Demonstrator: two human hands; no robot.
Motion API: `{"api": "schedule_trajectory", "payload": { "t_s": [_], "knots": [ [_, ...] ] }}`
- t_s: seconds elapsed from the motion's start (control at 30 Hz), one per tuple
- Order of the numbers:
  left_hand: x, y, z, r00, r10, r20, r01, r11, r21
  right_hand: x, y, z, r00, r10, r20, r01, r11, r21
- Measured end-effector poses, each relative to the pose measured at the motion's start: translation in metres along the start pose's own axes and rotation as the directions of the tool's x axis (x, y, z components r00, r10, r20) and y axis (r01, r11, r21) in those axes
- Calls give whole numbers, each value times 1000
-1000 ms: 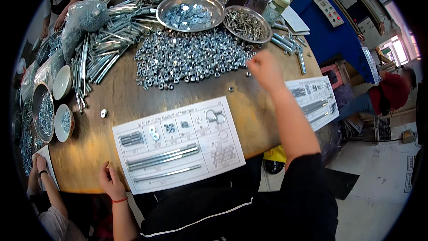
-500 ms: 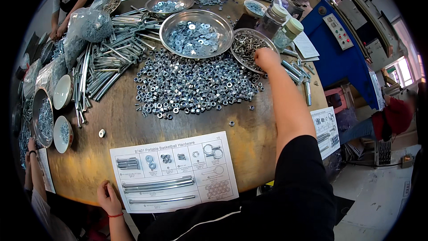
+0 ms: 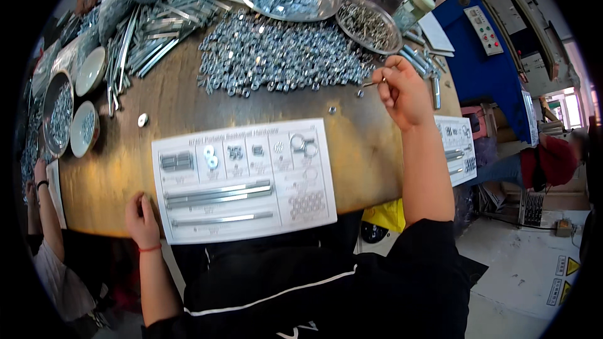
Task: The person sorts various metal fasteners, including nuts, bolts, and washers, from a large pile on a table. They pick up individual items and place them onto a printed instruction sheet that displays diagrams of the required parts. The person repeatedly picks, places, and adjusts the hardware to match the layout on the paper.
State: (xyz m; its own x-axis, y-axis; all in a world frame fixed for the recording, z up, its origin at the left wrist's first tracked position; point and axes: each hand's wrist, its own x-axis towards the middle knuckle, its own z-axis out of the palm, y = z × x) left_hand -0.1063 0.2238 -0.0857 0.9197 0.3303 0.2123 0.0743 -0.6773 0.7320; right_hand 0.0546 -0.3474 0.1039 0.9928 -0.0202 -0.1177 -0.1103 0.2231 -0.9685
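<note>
My right hand point(image 3: 405, 94) is raised over the right side of the table, thumb and fingers pinched on a small thin metal piece that looks like a screw point(image 3: 372, 83). Just beyond it stands a steel bowl point(image 3: 394, 46) of small brownish-silver hardware. My left hand point(image 3: 143, 223) rests at the table's front edge by the left side of a printed parts sheet point(image 3: 242, 235), thumb and finger apart, nothing visible in it. A wide pile of lock nuts point(image 3: 282, 56) covers the middle of the table. Two stray nuts, one of them a nut point(image 3: 332, 110), lie in front of it.
A steel bowl of washers point(image 3: 292, 0) stands behind the nuts, with long bolts point(image 3: 157, 31) at its left. Small bowls, including a white bowl point(image 3: 91, 70), line the left side. Lidded jars point(image 3: 411, 9) stand far right. Another person's arm point(image 3: 47, 204) reaches in at left.
My right hand has come out of the hardware bowl and nearer to me, with a small screw-like piece in its fingers. My left hand stays by the sheet. The view has tilted downward.
</note>
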Motion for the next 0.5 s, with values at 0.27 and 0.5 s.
{"api": "schedule_trajectory", "payload": {
  "t_s": [0.27, 0.5],
  "knots": [
    [10, 18, 7, 997, 69, 26, -68, 996, -60, -122, 115, 76, 939, 311, 151, -308, 951, -43],
    [3, 22, 2, 998, 60, 17, -60, 998, -16, -149, 156, 62, 988, -128, 90, 149, 585, -798]
  ]
}}
